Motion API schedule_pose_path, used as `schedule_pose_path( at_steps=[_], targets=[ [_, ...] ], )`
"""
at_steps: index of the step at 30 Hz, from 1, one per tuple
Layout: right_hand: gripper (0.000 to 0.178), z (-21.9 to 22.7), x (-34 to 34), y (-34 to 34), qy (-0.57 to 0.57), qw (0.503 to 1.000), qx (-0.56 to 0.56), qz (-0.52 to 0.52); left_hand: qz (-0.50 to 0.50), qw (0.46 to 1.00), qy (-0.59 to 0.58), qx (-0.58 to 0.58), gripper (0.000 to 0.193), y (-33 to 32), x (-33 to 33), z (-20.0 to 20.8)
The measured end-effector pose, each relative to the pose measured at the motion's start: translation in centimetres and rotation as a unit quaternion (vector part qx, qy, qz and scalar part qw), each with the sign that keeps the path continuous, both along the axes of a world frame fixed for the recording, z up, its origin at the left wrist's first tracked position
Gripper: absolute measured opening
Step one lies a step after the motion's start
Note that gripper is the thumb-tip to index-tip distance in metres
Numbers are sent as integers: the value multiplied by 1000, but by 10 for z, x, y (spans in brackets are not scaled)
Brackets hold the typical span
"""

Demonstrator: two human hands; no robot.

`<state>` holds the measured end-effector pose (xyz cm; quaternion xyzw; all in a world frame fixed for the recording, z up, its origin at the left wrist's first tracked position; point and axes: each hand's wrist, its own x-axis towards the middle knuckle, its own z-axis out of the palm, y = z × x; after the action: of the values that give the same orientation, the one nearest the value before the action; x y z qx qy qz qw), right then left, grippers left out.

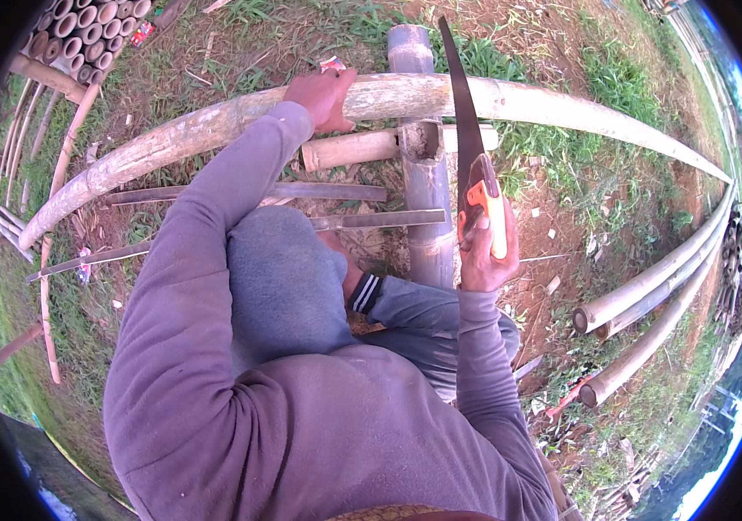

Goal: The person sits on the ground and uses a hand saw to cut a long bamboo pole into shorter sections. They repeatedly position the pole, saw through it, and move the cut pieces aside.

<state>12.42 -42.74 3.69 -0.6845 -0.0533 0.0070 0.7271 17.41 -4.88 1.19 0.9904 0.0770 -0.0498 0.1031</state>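
A long pale bamboo pole runs across in front of me, bent by the lens. My left hand is closed over the pole, left of the middle. In my right hand is a hand saw with an orange handle and a dark, tapering blade. The blade points away from me and crosses the pole; whether it touches the bamboo I cannot tell. Under the pole lies a thick grey bamboo support with an opening cut in it. A shorter bamboo piece crosses the support near that opening.
Split bamboo strips lie near my bent knee. Several bamboo poles lie at the right, near a red-handled tool. Stacked cut bamboo sections stand at the far left. Grass and chips cover the brown soil.
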Motion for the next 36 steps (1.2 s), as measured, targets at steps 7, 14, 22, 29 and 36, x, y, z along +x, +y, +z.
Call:
schedule_pose_path(
  at_steps=[7,14,22,29,36],
  targets=[
    [45,2,-2,2,-35,999,-28,-5,-3,1000,22,0,82,0,2,3],
    [48,10,-12,-5,-8,999,-42,8,-8,1000,3,10,75,4,3,3],
    [50,6,-31,-29,-81,993,-86,-5,-15,1000,6,4,75,4,1,2],
    [38,3,62,43,-51,994,-101,-2,-3,1000,26,-13,78,4,12,10],
    [56,21,-69,-58,17,997,-67,22,-9,1000,24,-17,75,13,8,-1]
  ],
)
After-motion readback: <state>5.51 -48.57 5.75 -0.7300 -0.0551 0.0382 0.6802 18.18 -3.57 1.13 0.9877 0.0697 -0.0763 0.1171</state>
